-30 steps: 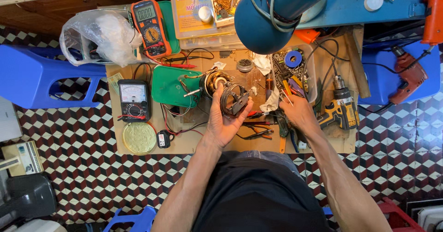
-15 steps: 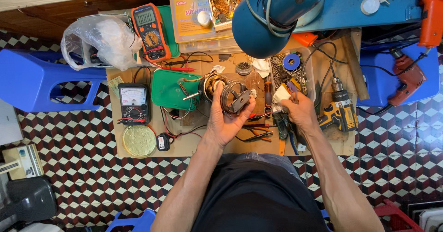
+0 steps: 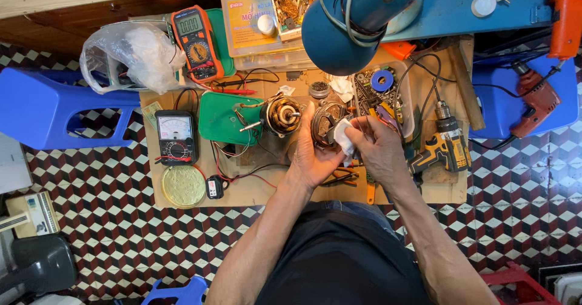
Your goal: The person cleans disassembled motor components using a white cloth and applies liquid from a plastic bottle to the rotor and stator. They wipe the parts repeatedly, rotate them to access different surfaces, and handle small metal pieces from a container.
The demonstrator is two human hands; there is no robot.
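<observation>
Since the earlier frame the right hand [image 3: 379, 153] had come over from the tool tray, pinching a white cloth [image 3: 343, 138] against the round motor housing [image 3: 324, 125], which the left hand [image 3: 312, 159] gripped with curled fingers above the wooden board [image 3: 267, 190]. Good wiping needed a firm left grip and small pressed strokes. The housing's inside stayed half hidden, so I could not tell its dirt.

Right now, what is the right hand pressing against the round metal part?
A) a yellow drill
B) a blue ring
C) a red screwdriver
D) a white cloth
D: the right hand pinches a white cloth against the round metal part, which the left hand holds up.
</observation>
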